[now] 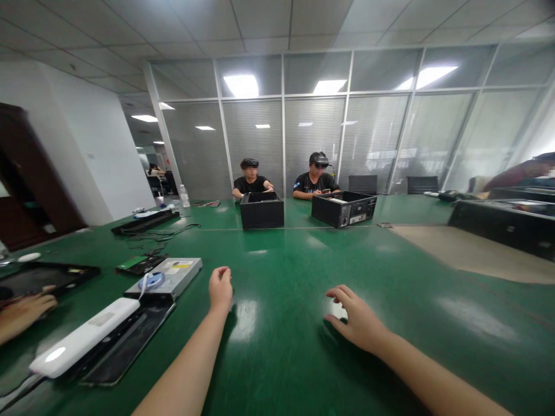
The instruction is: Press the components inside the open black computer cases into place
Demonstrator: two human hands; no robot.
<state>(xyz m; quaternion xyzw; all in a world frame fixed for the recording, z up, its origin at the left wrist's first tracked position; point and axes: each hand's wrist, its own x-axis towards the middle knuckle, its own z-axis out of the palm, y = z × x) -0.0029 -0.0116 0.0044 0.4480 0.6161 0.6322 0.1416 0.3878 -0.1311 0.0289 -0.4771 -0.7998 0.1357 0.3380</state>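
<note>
Loosely, the left hand (221,288) curls just right of the silver drive (176,275), grip unclear; farther right, the right hand (355,318) spreads empty, both best kept off the drive's edges.

Looks pretty plain tbh: bare left hand (221,289), bare right hand (362,320), bare wrists (222,309), slim forearms (188,364) bare as far as visible.

The left forearm (184,364) and right forearm (427,370) are extended forward, both bare; the left hand (221,290) is held loosely curled, while the right hand (358,318) is turned inward, thumb (336,323) parted from bent fingers (340,294).
</note>
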